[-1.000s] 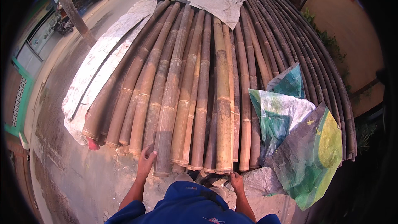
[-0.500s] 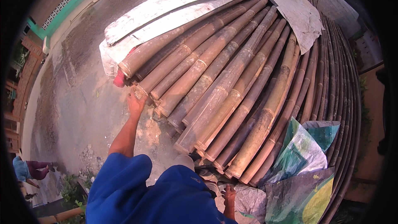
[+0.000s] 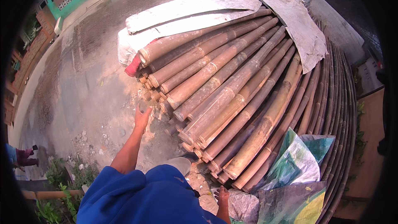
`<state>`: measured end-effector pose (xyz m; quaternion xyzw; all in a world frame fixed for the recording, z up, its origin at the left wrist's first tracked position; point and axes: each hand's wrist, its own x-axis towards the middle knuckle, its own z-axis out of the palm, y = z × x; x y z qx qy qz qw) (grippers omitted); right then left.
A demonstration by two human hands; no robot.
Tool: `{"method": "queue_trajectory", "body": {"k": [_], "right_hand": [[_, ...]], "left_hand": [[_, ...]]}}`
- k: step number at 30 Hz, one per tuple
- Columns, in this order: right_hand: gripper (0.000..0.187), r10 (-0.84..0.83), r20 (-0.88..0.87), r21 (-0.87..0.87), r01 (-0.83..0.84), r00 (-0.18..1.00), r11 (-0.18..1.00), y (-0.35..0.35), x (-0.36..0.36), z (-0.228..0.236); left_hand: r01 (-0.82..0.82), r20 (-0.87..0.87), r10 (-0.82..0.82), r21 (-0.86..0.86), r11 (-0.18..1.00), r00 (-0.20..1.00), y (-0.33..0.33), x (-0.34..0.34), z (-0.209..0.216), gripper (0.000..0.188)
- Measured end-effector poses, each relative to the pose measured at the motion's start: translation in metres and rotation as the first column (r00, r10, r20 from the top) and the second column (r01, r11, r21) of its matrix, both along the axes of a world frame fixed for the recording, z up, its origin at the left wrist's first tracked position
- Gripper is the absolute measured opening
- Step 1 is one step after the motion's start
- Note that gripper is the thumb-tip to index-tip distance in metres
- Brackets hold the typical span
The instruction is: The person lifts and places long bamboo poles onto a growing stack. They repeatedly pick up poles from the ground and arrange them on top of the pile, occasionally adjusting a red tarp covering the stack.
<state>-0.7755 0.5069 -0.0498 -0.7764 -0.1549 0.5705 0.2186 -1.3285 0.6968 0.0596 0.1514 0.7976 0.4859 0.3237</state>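
A large stack of brown bamboo poles (image 3: 232, 81) fans out in front of me, its cut ends toward me. My left hand (image 3: 143, 116) is in the air beside the pole ends, thumb and fingers apart, with nothing in it. A small gap shows between it and the nearest ends. My right hand (image 3: 222, 197) hangs low beside the near pole ends and a pale crumpled sheet (image 3: 243, 204). Its fingers look loosely apart, and I see nothing in them.
White sheets (image 3: 195, 10) cover the stack's far end. A red cloth (image 3: 133, 65) pokes out at its left corner. A green and white tarp (image 3: 296, 157) lies on the right. Stones litter the ground (image 3: 83, 99). Plants (image 3: 56, 172) and a person (image 3: 27, 156) are at lower left.
My left hand has come away from the pole ends at the left of the stack and opened. The whole view has shifted, and the person at lower left shows less.
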Motion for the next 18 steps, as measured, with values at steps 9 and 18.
{"method": "queue_trajectory", "body": {"k": [9,18], "right_hand": [[0.050,-0.089,-0.103,-0.114,0.077,0.991,0.991,-0.081,-0.047,-0.018],[0.061,-0.195,-0.051,-0.005,0.195,0.979,0.981,-0.171,-0.031,-0.035]], "left_hand": [[0.142,-0.324,-0.141,-0.021,0.990,0.935,0.059,-0.082,0.002,0.098],[0.422,-0.476,-0.682,-0.546,0.724,0.555,0.191,-0.103,-0.007,0.099]]}}
